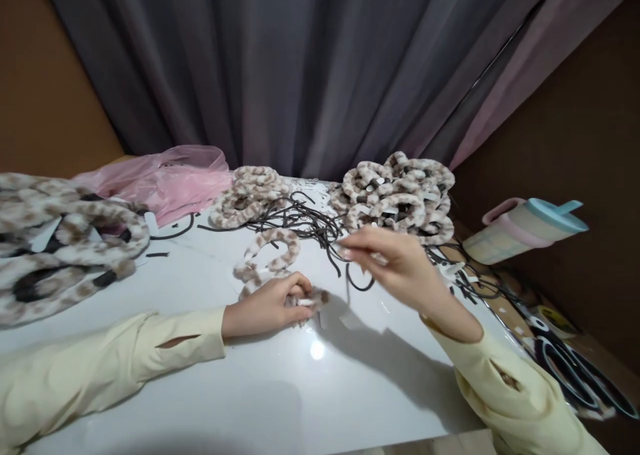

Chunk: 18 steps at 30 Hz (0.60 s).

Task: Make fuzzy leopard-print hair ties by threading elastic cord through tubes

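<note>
My left hand [270,306] rests on the white table, its fingers closed around one end of a brown-and-white fluffy fabric tube [323,299]. A small white piece shows between thumb and finger there. Just beyond this hand lies a curled fluffy tube [286,245]; whether it is the same tube I cannot tell. Raised over the table, my right hand [403,268] has thumb and forefinger pinched together, beside a tangle of dark cords [305,220]. Whatever is in that pinch is too small to make out. A single curved dark cord [361,287] lies below it.
Fluffy rings are heaped at left [107,241], back middle [253,191] and back right [400,188]. A pink plastic bag [173,178] lies behind the left heap. To the right are a lidded tumbler [520,228] and large black-handled scissors [575,371]. A grey curtain [280,75] hangs behind.
</note>
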Each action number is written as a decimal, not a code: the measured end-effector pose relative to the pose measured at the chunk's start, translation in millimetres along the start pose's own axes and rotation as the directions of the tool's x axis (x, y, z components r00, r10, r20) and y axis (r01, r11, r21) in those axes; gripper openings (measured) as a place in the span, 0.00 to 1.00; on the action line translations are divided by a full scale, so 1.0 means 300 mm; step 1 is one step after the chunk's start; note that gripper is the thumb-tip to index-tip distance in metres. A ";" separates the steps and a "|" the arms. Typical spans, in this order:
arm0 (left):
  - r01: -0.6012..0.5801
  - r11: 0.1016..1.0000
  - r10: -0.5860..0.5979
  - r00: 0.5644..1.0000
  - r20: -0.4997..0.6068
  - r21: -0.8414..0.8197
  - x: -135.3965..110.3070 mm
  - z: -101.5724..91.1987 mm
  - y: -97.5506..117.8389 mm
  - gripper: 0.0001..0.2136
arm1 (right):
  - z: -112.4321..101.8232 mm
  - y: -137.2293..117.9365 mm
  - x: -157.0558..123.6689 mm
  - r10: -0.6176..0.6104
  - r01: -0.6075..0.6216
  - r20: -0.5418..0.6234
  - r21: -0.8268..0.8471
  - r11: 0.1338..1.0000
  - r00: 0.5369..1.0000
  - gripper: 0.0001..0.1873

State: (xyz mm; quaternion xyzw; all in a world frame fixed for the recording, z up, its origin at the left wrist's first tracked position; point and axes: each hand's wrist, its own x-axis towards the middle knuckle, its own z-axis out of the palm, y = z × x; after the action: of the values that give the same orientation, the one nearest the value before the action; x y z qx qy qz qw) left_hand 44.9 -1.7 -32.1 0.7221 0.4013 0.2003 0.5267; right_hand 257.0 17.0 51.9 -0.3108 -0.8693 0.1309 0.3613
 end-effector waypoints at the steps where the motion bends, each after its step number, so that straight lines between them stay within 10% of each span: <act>1: -0.009 0.999 0.009 1.000 0.014 -0.042 0.002 -0.001 -0.002 0.11 | 0.028 0.001 -0.027 -0.048 0.050 0.108 -0.010 0.999 0.993 0.06; 7: -0.051 0.994 0.064 0.989 0.133 -0.097 0.007 -0.023 0.007 0.13 | 0.146 0.037 -0.121 -0.133 0.171 0.413 -0.056 0.984 0.901 0.14; 18: 0.005 0.974 0.049 0.972 0.230 -0.228 0.011 -0.051 0.023 0.12 | 0.170 0.044 -0.131 -0.188 0.221 0.282 -0.089 0.971 0.941 0.10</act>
State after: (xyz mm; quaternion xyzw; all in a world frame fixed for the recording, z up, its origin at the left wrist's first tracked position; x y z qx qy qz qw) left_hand 38.5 9.2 -20.5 0.6800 0.3029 0.1643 0.6472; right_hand 248.3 2.1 -11.5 -0.2187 -0.9445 0.0819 0.2309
